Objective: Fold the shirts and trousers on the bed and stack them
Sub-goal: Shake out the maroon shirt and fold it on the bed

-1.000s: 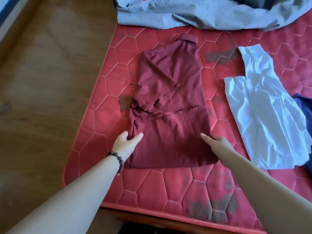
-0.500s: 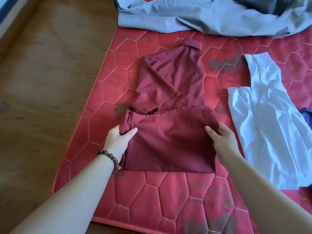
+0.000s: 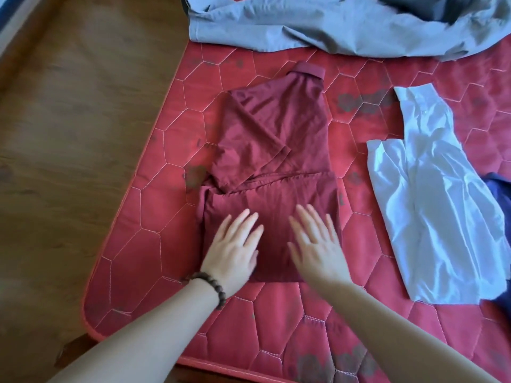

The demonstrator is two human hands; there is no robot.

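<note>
Pressing the hem fold flat: left hand and right hand lie palm-down, fingers straight, gripping nothing, on the maroon shirt mid-mattress. Smooth outward to the edges, square the corners before the next fold toward the collar.

red quilted mattress, hexagon stitching, dark blotchy stains, rounded near-left corner. brown wood-grain floor to its left. pale strip with blue edge top-left. soft daylight
</note>
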